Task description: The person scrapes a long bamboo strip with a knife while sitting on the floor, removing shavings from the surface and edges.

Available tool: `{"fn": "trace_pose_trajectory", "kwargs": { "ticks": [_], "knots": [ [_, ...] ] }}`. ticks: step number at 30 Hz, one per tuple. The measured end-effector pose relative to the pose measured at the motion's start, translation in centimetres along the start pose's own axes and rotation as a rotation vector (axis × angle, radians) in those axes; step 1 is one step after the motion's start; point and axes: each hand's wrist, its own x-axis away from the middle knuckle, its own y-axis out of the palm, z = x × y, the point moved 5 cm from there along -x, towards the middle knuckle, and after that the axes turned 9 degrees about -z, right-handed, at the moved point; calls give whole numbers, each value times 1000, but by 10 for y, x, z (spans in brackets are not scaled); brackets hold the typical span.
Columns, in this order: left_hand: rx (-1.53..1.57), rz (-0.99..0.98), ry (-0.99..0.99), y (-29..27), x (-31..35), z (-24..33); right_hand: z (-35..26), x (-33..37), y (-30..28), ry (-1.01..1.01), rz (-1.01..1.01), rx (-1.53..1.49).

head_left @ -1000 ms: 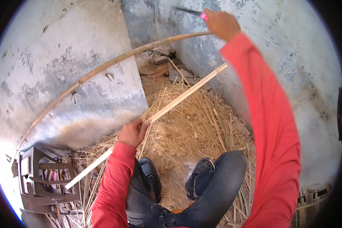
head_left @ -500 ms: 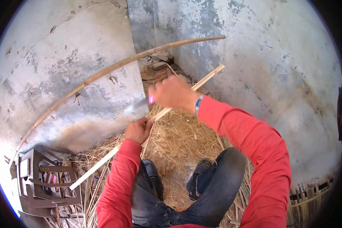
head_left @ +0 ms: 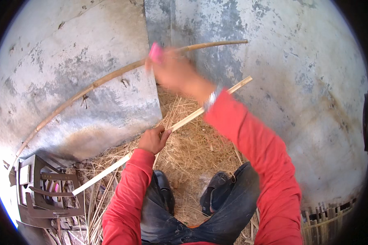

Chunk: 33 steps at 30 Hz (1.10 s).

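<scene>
- Pinching the pale strip [head_left: 188, 119] partway along its length, the fingers of your left hand [head_left: 152, 140] are closed round it, with the thumb lying against its edge.
- You have the strip slanting across in front of you, over the straw-like shavings [head_left: 200, 139]: its lower end is out to your left by the dark frame [head_left: 32, 214], its upper end up to your right, beyond your wristband [head_left: 210, 101].
- Your right hand [head_left: 176, 71] is blurred; its fingers look bent tightly round a pink item [head_left: 155, 53], though you cannot tell its full shape here.
- Judging by how one hand bears it, the strip should feel light; it runs straight on both sides of your grip, so expect it to be fairly stiff, with some spring towards the ends.
- Its narrow edges could be sharp or splintery, so hold the flat faces rather than sliding your fingers along a corner.
- A hold around the middle should balance it best; gripped at one end, it would probably tip or twist.
</scene>
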Motion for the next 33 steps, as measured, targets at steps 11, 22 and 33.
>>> {"fn": "trace_pose_trajectory", "kwargs": {
  "ticks": [11,22,33],
  "knots": [
    [38,-54,112,30,-20,23,60,-143,-295,-25,788,1015],
    [-28,-118,63,20,-13,16,13,-14,-18,-336,-102,1192],
    [20,-104,108,19,-9,16,-37,43,85,-711,-249,1014]
  ]
}}
